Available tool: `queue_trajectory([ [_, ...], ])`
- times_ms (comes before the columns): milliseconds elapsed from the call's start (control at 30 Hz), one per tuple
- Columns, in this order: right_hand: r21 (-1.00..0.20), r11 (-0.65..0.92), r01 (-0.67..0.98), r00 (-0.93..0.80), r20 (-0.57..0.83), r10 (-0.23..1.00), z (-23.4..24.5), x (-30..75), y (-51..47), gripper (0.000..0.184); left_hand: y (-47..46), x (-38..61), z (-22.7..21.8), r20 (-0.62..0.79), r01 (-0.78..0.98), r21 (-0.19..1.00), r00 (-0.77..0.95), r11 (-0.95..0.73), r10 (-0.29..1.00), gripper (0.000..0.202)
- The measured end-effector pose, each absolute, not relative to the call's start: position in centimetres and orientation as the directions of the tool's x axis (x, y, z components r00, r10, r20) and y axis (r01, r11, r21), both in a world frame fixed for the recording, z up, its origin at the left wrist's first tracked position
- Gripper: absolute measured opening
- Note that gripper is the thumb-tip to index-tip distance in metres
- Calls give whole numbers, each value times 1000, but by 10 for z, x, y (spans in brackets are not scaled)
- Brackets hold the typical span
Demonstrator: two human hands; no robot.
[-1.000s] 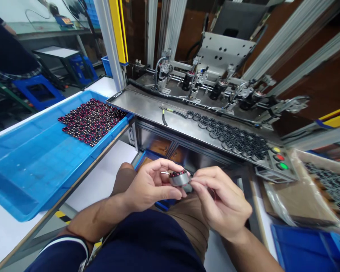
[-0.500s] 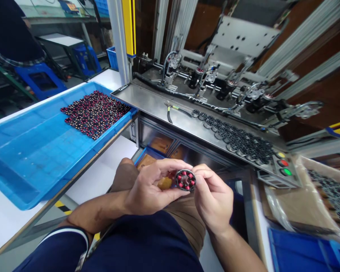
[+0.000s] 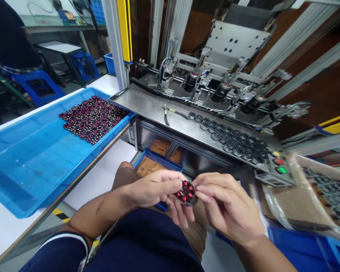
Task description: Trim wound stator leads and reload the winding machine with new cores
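1. Now, a small round part with a dark metal ring and shiny red coils inside (image 3: 188, 193) is up in the air between the two hands, over the person's lap.
2. Its open face, with the red coils, points up toward the head, tipped a bit. It is round and flat, so no long side stands out; the line through its middle leans up at the camera.
3. The bare left hand (image 3: 158, 189) grips it, with the thumb on the top left edge and the other fingers under it.
4. The bare right hand (image 3: 229, 206) has its fingertips pinched together at the right edge. I cannot tell if they hold a thin bit there.
5. Half a second ago the face looked more straight at the camera, and the left thumb was at the low edge. A second ago the silver side showed most.
6. To the left, a big blue plastic tray (image 3: 31, 162) has many black and red round parts (image 3: 93, 119) at its far end.
7. Ahead, a long shiny metal shelf (image 3: 143, 101) has pliers with black and yellow-green handles (image 3: 166, 118) and rows of dark grey round parts (image 3: 235, 139).
8. At its right end is a grey box with yellow, red and green buttons (image 3: 279, 162).
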State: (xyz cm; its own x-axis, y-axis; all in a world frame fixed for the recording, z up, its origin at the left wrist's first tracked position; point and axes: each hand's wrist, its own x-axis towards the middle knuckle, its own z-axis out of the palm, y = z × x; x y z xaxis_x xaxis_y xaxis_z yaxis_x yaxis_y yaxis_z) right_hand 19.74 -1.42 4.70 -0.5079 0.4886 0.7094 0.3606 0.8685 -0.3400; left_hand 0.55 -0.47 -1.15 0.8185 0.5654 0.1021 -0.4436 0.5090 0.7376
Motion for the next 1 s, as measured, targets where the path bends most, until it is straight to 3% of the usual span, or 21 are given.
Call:
queue_trajectory([
  [100, -323, 833, 449, -466, 710, 527, 48, 197, -15, 19, -9, 10, -12, 132, -582, 729, 635, 359, 761, 28],
  [200, -414, 750, 515, -328, 713, 619, 45, 195, -15, 18, -13, 12, -9, 211, -694, 700, 427, 169, 879, 33],
  [300, -553, 705, 444, -261, 673, 692, 44, 194, -13, 17, -9, 11, -4, 236, -767, 634, 312, 97, 921, 44],
  [367, -602, 708, 368, -284, 653, 702, 44, 193, -11, 17, -2, 10, -2, 174, -753, 633, 363, 178, 915, 41],
  [400, -609, 718, 336, -303, 652, 695, 45, 193, -10, 18, 2, 10, -3, 129, -701, 654, 474, 285, 871, 40],
  [467, -596, 747, 295, -343, 663, 665, 46, 194, -8, 19, 8, 9, -4, 48, -487, 689, 770, 537, 637, 57],
  [533, -565, 773, 289, -374, 676, 634, 48, 195, -8, 20, 11, 9, -6, 22, -304, 699, 914, 648, 405, 64],
  [567, -550, 780, 298, -383, 680, 625, 49, 195, -8, 20, 10, 9, -6, 27, -303, 702, 916, 645, 401, 58],
  [667, -529, 766, 366, -359, 679, 640, 51, 195, -9, 19, 2, 10, -6, 75, -520, 719, 717, 460, 693, 31],
  [767, -571, 703, 425, -273, 660, 700, 51, 193, -9, 17, -5, 10, -3, 183, -691, 696, 436, 197, 881, 41],
  [867, -623, 677, 392, -235, 644, 728, 51, 190, -7, 17, -2, 10, -1, 245, -782, 617, 295, 86, 924, 44],
  [933, -635, 700, 327, -268, 648, 713, 52, 188, -4, 17, 6, 10, -2, 203, -777, 609, 345, 158, 916, 39],
  [1000, -631, 728, 269, -314, 657, 686, 53, 188, -2, 17, 14, 10, -3, 118, -644, 650, 610, 404, 784, 47],
])
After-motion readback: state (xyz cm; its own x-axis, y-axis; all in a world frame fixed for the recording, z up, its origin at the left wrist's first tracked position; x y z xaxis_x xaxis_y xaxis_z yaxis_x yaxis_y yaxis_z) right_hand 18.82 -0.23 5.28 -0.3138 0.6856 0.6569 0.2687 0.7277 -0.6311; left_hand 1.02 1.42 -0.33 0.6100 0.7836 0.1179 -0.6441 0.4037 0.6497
